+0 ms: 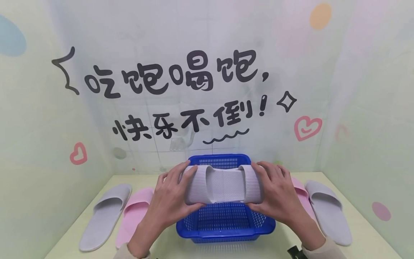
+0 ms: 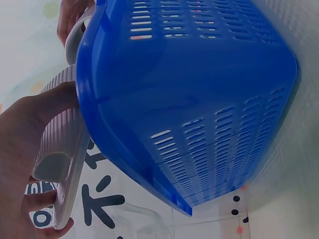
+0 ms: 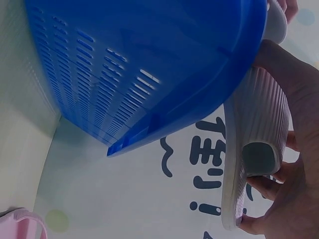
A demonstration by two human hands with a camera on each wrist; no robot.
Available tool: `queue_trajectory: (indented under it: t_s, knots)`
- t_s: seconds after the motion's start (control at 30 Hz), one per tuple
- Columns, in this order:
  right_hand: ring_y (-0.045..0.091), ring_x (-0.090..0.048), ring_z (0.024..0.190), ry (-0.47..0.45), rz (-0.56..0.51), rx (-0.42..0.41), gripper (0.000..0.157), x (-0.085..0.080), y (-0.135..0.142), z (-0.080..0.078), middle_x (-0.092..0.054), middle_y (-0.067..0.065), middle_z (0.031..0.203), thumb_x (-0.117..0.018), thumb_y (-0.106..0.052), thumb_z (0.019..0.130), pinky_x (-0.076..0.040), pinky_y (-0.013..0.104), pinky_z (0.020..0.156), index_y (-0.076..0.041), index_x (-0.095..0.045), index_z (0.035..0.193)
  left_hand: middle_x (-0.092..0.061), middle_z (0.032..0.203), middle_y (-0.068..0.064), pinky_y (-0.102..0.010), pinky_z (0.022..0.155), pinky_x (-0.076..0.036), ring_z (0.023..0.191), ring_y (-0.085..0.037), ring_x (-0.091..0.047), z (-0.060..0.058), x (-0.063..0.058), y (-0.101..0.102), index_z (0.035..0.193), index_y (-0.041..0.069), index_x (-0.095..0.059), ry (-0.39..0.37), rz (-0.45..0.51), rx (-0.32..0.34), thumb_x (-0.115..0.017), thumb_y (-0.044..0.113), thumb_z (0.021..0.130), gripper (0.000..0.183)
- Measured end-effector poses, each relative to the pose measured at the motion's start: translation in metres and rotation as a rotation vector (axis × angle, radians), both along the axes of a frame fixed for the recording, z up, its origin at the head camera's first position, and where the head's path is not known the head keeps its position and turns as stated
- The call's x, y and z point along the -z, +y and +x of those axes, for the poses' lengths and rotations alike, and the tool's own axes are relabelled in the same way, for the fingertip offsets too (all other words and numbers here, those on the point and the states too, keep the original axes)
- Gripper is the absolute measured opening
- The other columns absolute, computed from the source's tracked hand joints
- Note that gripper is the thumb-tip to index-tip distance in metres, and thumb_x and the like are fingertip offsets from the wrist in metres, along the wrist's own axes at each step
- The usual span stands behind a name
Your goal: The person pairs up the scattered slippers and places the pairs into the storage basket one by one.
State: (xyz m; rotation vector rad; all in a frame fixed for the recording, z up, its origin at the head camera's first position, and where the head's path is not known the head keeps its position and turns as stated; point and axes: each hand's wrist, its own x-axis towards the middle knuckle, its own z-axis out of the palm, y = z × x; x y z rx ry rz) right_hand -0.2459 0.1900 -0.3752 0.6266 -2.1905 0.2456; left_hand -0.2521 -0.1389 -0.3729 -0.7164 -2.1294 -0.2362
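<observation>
A pair of pale lilac-grey slippers with ribbed straps is held level over a blue plastic basket [image 1: 226, 233]. Around the strap end of the left slipper [image 1: 198, 185] my left hand [image 1: 173, 194] grips, thumb on the near side and fingers on the far side. My right hand [image 1: 279, 194] holds the right slipper [image 1: 253, 185] the same way. Both strap openings face the middle, where the dotted footbeds meet or overlap; exactly how they join is hard to tell. In both wrist views the basket's slotted wall stands beside the held slippers.
On the pale table [image 1: 168, 244], a grey slipper [image 1: 100, 230] and a pink slipper [image 1: 132, 216] lie to the left. Another pink slipper [image 1: 300, 190], partly behind my right hand, and a grey slipper [image 1: 330, 216] lie to the right. A printed wall covering [image 1: 207, 32] encloses the table.
</observation>
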Motion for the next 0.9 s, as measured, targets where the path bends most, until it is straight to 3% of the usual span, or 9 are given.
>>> queue_trajectory:
  t_s: [0.43, 0.9]
  knots:
    - [0.035, -0.056, 0.119, 0.02, -0.005, -0.011, 0.115, 0.0007, 0.0007, -0.001, -0.059, 0.016, 0.133, -0.097, -0.055, 0.047, -0.045, 0.063, 0.101, -0.01, -0.054, 0.144, -0.053, 0.151, -0.011, -0.056, 0.095, -0.051, 0.135, -0.029, -0.054, 0.0007, 0.0007, -0.0002, 0.147, 0.023, -0.05, -0.008, -0.003, -0.006, -0.095, 0.067, 0.05, 0.115]
    - [0.036, -0.057, 0.117, 0.032, -0.002, -0.014, 0.114, -0.0026, 0.0, 0.0007, -0.06, 0.016, 0.133, -0.096, -0.056, 0.048, -0.047, 0.064, 0.099, -0.01, -0.054, 0.143, -0.055, 0.149, -0.013, -0.056, 0.091, -0.053, 0.132, -0.03, -0.056, -0.0002, 0.0012, -0.0001, 0.147, 0.02, -0.051, 0.036, 0.001, 0.006, -0.095, 0.066, 0.049, 0.117]
